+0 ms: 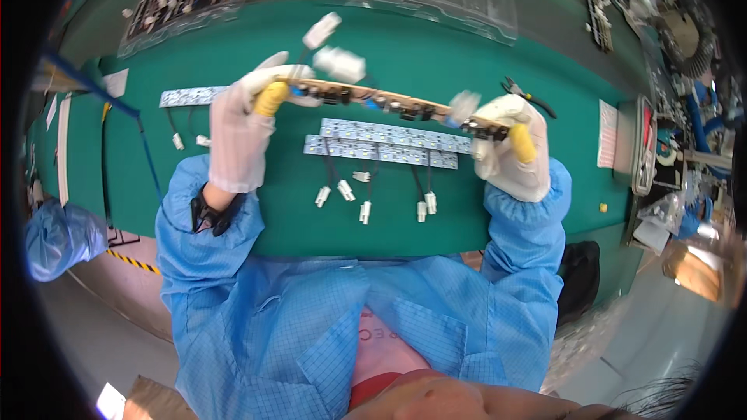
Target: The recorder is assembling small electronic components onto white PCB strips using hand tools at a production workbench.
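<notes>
In the head view, your left hand (pixel 253 113), in a white glove with a yellow finger cover, is pinching one end of a long, narrow, tan-edged circuit board (pixel 372 99) bearing black and blue parts; your right hand (pixel 517 148), gloved alike, is gripping the other end. Your hands are standing well apart, and the board is spanning the gap between them, over the green work mat (pixel 334 222). Between your hands, nearer your body, two pale silvery light strips (pixel 389 134) are lying side by side, their small white plastic plugs (pixel 365 212) pointing toward you. Black-and-yellow cutters (pixel 538 101) are resting just beyond your right hand.

If your two grips are twisting unevenly, the board could flex and a joint could crack; a loose white plastic connector (pixel 341 64) could snag and strain its wire.

Your gloves are covering the board's ends, blur is smearing the connector, and your left hand is hiding part of a third light strip (pixel 191 96).
</notes>
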A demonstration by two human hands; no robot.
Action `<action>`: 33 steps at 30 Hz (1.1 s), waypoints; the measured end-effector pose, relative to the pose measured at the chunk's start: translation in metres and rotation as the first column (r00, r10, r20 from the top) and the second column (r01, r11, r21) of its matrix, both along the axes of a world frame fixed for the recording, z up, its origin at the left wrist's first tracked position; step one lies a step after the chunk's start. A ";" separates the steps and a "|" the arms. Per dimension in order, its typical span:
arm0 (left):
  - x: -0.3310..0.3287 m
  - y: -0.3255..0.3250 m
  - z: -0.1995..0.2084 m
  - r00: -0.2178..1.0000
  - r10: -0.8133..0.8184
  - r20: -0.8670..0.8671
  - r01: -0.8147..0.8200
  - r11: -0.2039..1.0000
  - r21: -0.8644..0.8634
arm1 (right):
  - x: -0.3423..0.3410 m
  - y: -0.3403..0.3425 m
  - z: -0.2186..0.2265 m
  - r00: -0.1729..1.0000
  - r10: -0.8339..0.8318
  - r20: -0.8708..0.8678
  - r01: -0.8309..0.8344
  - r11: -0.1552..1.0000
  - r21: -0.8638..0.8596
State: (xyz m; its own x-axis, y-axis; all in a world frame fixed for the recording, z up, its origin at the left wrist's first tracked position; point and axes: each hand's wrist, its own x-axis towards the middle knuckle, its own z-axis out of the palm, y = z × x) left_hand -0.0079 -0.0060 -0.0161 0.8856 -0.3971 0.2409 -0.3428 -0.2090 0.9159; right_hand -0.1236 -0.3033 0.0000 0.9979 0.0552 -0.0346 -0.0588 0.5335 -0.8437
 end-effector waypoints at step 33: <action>0.094 0.168 -0.018 0.961 0.264 -0.084 -0.235 0.937 0.257 | 0.007 0.001 -0.006 0.964 0.266 0.019 0.075 -0.201 -0.977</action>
State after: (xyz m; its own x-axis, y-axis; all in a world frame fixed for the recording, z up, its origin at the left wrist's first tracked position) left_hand 0.0858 0.1625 -0.0343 0.9797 -0.1928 0.0553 -0.1456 -0.4941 0.8571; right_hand -0.1162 -0.3021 -0.0064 0.9747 0.2219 -0.0271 0.1995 -0.9184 -0.3417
